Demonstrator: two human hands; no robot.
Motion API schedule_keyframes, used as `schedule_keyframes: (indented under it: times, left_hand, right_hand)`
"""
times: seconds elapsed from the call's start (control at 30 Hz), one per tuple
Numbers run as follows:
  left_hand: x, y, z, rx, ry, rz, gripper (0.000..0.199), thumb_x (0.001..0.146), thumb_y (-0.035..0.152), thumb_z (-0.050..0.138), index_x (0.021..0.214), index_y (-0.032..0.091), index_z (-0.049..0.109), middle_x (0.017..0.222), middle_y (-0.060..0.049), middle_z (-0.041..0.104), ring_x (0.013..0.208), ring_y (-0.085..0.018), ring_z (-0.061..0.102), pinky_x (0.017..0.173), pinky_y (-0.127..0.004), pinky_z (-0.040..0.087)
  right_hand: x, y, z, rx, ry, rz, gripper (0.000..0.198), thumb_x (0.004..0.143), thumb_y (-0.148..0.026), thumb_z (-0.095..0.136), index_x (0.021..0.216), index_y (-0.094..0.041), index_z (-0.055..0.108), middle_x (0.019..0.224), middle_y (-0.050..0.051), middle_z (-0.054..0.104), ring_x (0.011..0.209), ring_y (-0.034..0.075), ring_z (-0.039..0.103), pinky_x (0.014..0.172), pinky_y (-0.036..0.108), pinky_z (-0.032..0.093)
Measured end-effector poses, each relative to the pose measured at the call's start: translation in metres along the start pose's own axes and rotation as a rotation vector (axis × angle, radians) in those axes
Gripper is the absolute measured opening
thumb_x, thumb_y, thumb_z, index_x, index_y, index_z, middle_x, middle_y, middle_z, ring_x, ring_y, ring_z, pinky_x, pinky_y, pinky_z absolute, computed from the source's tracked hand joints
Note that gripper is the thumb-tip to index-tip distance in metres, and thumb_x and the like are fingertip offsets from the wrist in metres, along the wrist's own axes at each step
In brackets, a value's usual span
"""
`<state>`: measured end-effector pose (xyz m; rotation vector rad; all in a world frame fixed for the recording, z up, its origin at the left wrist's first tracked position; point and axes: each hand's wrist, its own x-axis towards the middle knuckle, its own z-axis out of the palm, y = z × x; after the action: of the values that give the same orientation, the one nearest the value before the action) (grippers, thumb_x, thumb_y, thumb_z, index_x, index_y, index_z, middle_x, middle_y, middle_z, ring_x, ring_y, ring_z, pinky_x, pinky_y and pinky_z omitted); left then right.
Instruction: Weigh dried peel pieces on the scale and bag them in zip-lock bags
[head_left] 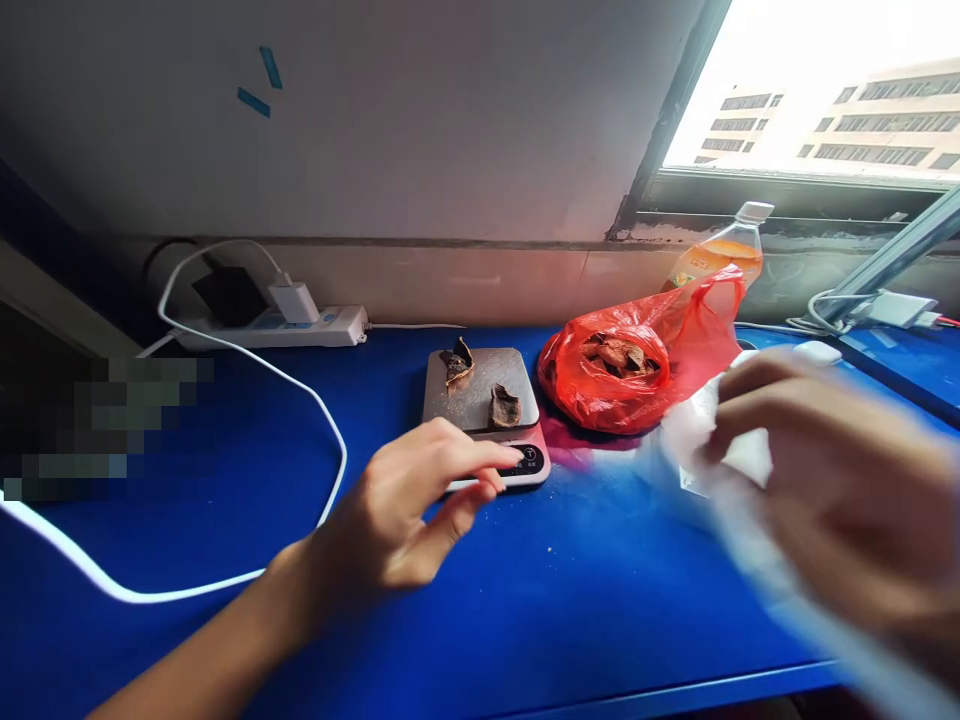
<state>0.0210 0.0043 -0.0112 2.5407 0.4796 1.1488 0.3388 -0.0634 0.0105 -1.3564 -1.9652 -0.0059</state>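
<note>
Blue tabletop (562, 610) spreads beneath both hands, and near its middle stands a small scale (484, 375) with a metal platform and a pinkish-white base. Two dark, curled dried pieces rest apart on the platform: one piece (460, 362) at the far left, tipped up to a point, the other piece (505, 407) at the near right, with fine crumbs scattered between them. The left hand (420, 490) grips nothing; its index finger reaches out onto the scale's black button panel (532, 459), while the other fingers bend loosely. The right hand (847, 460), blurred, pinches translucent plastic (739, 530) that trails toward the lower right; its exact shape is too smeared to tell. Just beside the scale, on its right, sits a red plastic bag (585, 402), its mouth open on more brown dried pieces (619, 355). Behind the bag a bottle (724, 252) of orange drink leans by the window. Along the wall to the left lies a white power strip (341, 327), and a white cable (135, 597) loops across the table.
</note>
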Motion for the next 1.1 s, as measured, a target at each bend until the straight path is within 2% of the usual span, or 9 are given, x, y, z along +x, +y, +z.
schedule_keyframes:
  times: [0.07,0.13,0.2,0.3,0.47,0.63,0.83,1.0,1.1]
  left_hand:
    - [-0.002,0.006,0.01,-0.081,-0.032,-0.035,0.032,0.088,0.01,0.057,0.119,0.016,0.052,0.087,-0.004,0.068,0.079,-0.014,0.062,0.074,-0.027,0.052]
    - [-0.005,0.009,0.018,-0.124,-0.032,-0.079,0.027,0.087,0.015,0.061,0.113,0.017,0.053,0.086,-0.004,0.068,0.076,-0.014,0.062,0.071,-0.026,0.051]
    - [-0.007,0.009,0.023,-0.141,0.002,-0.088,0.018,0.085,0.013,0.061,0.101,0.018,0.055,0.082,-0.003,0.067,0.072,-0.014,0.06,0.068,-0.026,0.049]
    - [-0.007,0.01,0.023,-0.139,0.011,-0.028,0.014,0.084,0.006,0.058,0.092,0.017,0.056,0.078,-0.003,0.066,0.071,-0.014,0.059,0.068,-0.027,0.048]
    - [-0.005,0.015,0.019,-0.135,-0.049,0.012,0.02,0.082,0.001,0.054,0.098,0.013,0.057,0.079,-0.007,0.067,0.069,-0.014,0.057,0.068,-0.028,0.05]
    - [-0.002,0.016,0.014,-0.219,-0.033,-0.059,0.014,0.082,0.005,0.057,0.09,0.016,0.057,0.079,-0.005,0.069,0.071,-0.014,0.058,0.071,-0.025,0.052]
    - [0.0,0.018,0.007,-0.073,-0.3,-0.23,0.021,0.09,0.021,0.053,0.069,0.021,0.056,0.07,-0.002,0.062,0.069,-0.015,0.053,0.065,-0.028,0.047]
    - [-0.008,0.009,0.02,-0.106,-0.201,-0.214,0.019,0.085,0.028,0.059,0.067,0.025,0.057,0.064,0.0,0.054,0.061,-0.014,0.049,0.057,-0.025,0.045]
    - [-0.007,0.01,0.013,-0.117,-0.221,-0.313,0.018,0.082,0.025,0.062,0.065,0.024,0.058,0.066,-0.001,0.054,0.063,-0.014,0.049,0.057,-0.025,0.045]
  right_hand:
    - [0.024,-0.037,0.042,0.36,-0.339,-0.309,0.017,0.07,-0.008,0.054,0.077,-0.022,0.049,0.073,0.002,0.055,0.067,0.014,0.049,0.059,0.029,0.043]
    - [0.039,-0.058,0.071,0.517,-0.396,-0.379,0.02,0.066,-0.004,0.05,0.077,-0.02,0.046,0.071,0.0,0.052,0.065,0.012,0.046,0.058,0.026,0.04]
    - [0.042,-0.064,0.085,0.568,-0.392,-0.352,0.019,0.068,-0.004,0.049,0.078,-0.019,0.046,0.072,0.0,0.052,0.066,0.012,0.046,0.059,0.025,0.04]
    - [0.033,-0.061,0.089,0.581,-0.391,-0.284,0.014,0.074,-0.006,0.05,0.08,-0.018,0.048,0.072,0.001,0.051,0.066,0.012,0.047,0.057,0.024,0.039]
    - [0.027,-0.059,0.087,0.642,-0.369,-0.247,0.015,0.076,-0.006,0.053,0.084,-0.018,0.049,0.072,0.001,0.05,0.065,0.011,0.047,0.056,0.022,0.038]
    - [0.033,-0.062,0.084,0.676,-0.469,-0.148,0.011,0.08,-0.008,0.052,0.083,-0.018,0.05,0.074,0.001,0.053,0.068,0.01,0.05,0.06,0.02,0.042]
    - [0.035,-0.058,0.09,0.717,-0.62,-0.139,0.01,0.087,-0.012,0.048,0.08,-0.018,0.049,0.076,0.003,0.055,0.071,0.011,0.051,0.063,0.021,0.044]
    - [0.04,-0.054,0.093,0.629,-0.679,-0.17,0.016,0.093,-0.018,0.043,0.08,-0.018,0.052,0.079,0.004,0.06,0.072,0.011,0.051,0.065,0.023,0.044]
    - [0.044,-0.054,0.09,0.667,-0.711,-0.19,0.017,0.094,-0.018,0.042,0.079,-0.019,0.049,0.083,0.004,0.062,0.077,0.012,0.052,0.071,0.024,0.044]
